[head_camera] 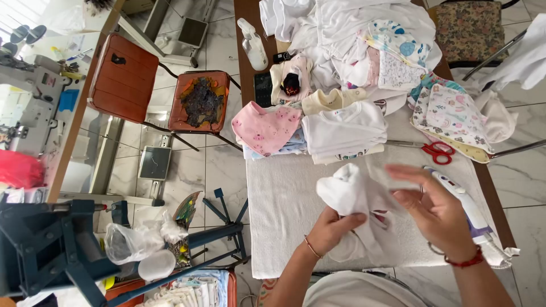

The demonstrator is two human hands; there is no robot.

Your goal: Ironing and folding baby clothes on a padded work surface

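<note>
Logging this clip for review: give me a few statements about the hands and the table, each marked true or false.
1. The left hand grips a white garment. True.
2. The right hand holds the red-handled scissors. False: the scissors lie on the white towel, apart from both hands.
3. A pink garment lies left of a folded white stack. True.
4. The spray bottle lies on the floor. False: it is on the table, near its far end.
5. A white handheld device lies beside the right hand. True.
</note>
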